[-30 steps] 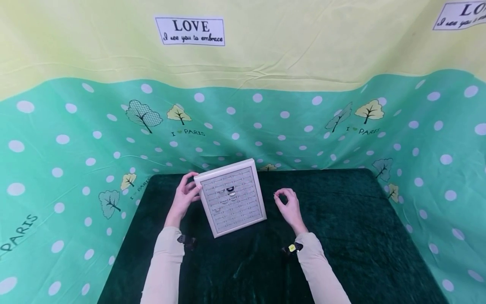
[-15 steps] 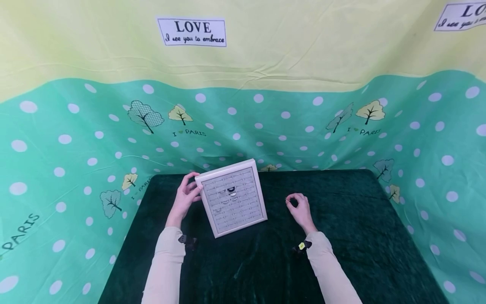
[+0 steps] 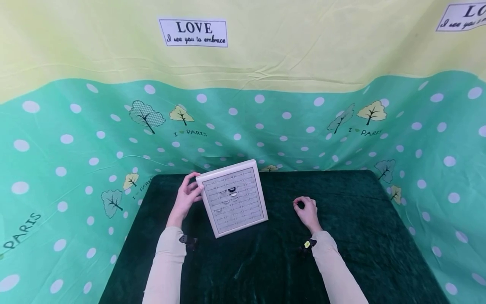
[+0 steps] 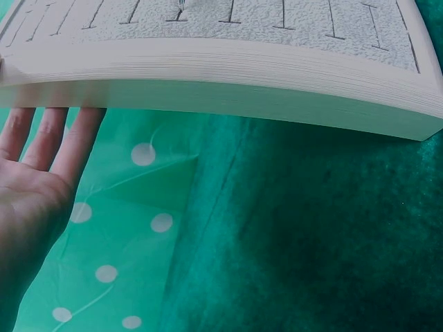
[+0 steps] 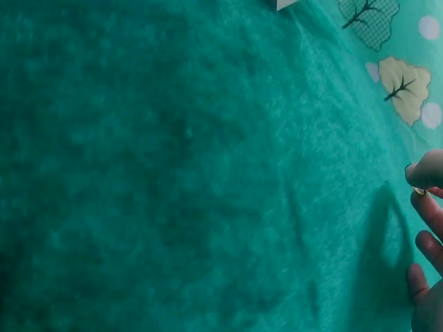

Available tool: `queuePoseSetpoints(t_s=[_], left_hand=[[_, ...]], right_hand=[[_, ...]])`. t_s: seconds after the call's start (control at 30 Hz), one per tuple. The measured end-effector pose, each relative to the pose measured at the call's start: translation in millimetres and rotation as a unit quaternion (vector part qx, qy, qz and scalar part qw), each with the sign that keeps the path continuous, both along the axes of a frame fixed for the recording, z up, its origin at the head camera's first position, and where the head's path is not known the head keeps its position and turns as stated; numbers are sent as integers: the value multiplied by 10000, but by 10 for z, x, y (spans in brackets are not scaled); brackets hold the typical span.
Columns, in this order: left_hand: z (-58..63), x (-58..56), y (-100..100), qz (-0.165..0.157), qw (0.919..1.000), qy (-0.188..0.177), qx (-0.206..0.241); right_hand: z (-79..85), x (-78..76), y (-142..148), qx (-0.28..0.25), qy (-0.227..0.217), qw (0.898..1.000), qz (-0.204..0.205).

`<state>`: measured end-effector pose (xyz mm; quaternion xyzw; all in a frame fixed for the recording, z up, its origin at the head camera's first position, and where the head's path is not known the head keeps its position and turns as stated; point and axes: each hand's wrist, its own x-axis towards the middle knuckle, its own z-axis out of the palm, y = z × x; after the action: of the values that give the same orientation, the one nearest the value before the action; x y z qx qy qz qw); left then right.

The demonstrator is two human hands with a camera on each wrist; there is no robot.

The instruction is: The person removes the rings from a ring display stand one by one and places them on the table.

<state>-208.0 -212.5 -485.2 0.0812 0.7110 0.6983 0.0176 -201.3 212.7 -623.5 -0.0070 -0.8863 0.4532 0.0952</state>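
Observation:
My left hand (image 3: pixel 184 202) grips the left edge of a square ring display tray (image 3: pixel 235 232), thumb in front and fingers behind. The tray stands tilted, its grey slotted pad facing me. Several rings sit in its middle slots, among them a dark ring (image 3: pixel 232 190) and a silver-coloured ring (image 3: pixel 233 194). In the left wrist view the tray's pale side (image 4: pixel 228 97) shows, with fingers reaching beneath it. Right of the tray and apart from it, my right hand (image 3: pixel 308 212) pinches a tiny gold-coloured ring (image 5: pixel 419 191) between thumb and forefinger; the fingers hide most of it.
A dark green velvet cloth (image 3: pixel 353 253) covers the table. Behind and at both sides hangs a green and yellow curtain (image 3: pixel 258 109) with white dots and printed trees. Each wrist wears a small dark camera, such as the left wrist camera (image 3: pixel 187 240).
My right hand has moved right and slightly toward me, away from the tray, still pinching the small ring. My left hand and the tray have stayed in place.

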Motion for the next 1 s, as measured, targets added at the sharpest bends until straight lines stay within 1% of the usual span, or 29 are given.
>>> queuePoseSetpoints(t_s=[0.23, 0.53, 0.83, 1.0], left_hand=[[-4, 2, 1, 16, 10000, -2, -28], [12, 5, 4, 32, 10000, 45, -55], [18, 9, 8, 12, 10000, 27, -22], [5, 4, 6, 14, 10000, 16, 21]], right_hand=[[-93, 1, 29, 141, -38, 9999, -2], [-157, -15, 27, 165, 201, 9996, -89], [-162, -19, 43, 159, 87, 9998, -74], [-114, 10, 54, -90, 118, 9999, -34]])
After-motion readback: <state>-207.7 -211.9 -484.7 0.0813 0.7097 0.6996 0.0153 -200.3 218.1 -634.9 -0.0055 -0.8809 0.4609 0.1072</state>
